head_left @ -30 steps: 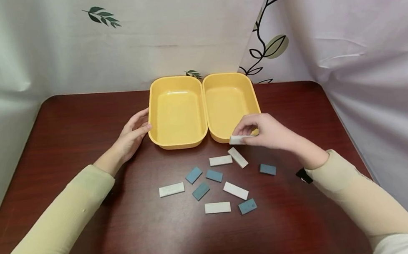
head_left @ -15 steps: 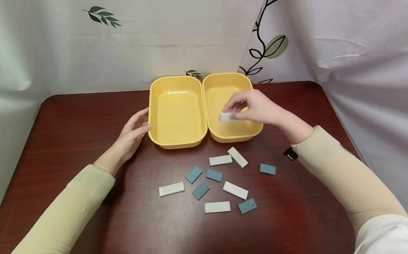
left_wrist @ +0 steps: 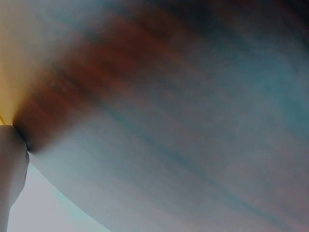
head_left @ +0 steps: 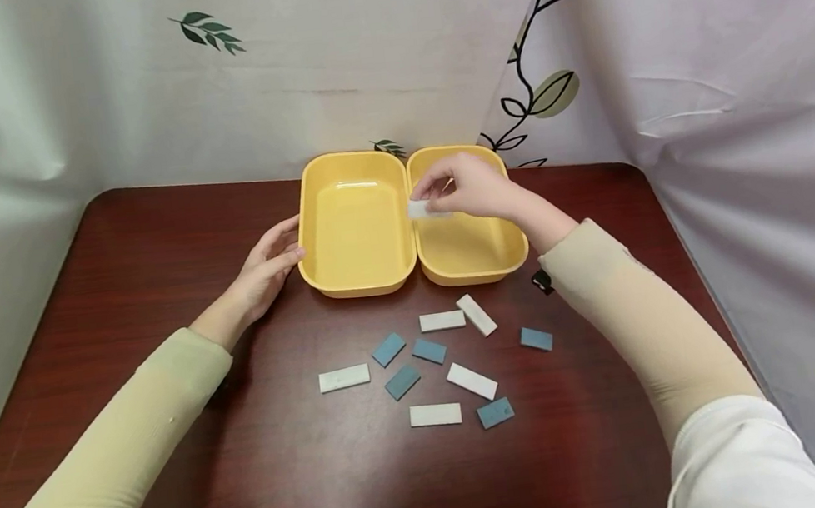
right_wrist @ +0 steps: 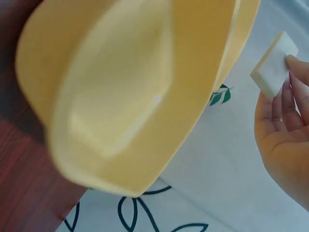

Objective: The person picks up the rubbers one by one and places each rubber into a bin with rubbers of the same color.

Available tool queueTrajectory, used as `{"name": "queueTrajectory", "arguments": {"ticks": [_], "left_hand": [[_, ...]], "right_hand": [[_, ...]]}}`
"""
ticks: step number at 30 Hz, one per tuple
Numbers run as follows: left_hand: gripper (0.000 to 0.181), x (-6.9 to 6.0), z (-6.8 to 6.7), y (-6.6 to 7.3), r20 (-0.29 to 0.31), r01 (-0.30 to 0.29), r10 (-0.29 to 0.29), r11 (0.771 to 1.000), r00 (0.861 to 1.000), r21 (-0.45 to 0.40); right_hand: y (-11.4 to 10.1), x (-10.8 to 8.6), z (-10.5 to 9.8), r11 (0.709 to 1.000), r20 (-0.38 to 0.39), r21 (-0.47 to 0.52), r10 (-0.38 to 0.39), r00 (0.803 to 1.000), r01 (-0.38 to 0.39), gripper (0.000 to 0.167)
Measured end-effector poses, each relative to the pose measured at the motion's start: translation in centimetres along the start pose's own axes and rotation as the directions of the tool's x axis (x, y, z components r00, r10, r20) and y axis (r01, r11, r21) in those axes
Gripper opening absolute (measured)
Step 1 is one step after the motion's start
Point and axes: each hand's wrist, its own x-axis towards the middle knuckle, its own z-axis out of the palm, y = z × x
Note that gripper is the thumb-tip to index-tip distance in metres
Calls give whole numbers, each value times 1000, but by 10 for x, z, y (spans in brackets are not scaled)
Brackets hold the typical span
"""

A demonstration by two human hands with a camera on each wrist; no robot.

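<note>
My right hand (head_left: 471, 186) pinches a white block (head_left: 427, 208) above the right yellow tray (head_left: 475, 267), near the rim it shares with the left yellow tray (head_left: 357, 247). The right wrist view shows the white block (right_wrist: 274, 65) between thumb and fingers of the hand (right_wrist: 287, 140), beside the tray (right_wrist: 140, 159). My left hand (head_left: 260, 281) rests against the left tray's outer side, fingers relaxed, thumb at the rim. Both trays hold nothing that shows. In the blurred left wrist view, part of the hand (left_wrist: 12, 164) appears at the left edge.
On the dark red table (head_left: 281, 469), in front of the trays, lie several white blocks (head_left: 436, 415) and several blue-grey blocks (head_left: 403, 382), spread apart. A patterned white curtain (head_left: 325, 62) hangs behind the table and along its sides.
My right hand has moved from the front of the right tray up and left over it, carrying the white block. The left hand stays at the left tray.
</note>
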Motion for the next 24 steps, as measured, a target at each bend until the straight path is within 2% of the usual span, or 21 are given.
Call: {"name": "queueTrajectory", "arguments": {"ticks": [7, 13, 24], "left_hand": [[62, 0, 1, 2, 16, -10, 10, 1000, 1000, -6], [60, -1, 1, 1, 4, 1, -1, 1000, 1000, 4], [63, -1, 0, 2, 2, -1, 1, 1000, 1000, 6]], "right_hand": [[-2, 27, 7, 1000, 33, -30, 5, 999, -4, 18], [-8, 47, 12, 998, 55, -64, -10, 998, 14, 18], [-15, 81, 19, 993, 23, -117, -30, 999, 32, 18]]}}
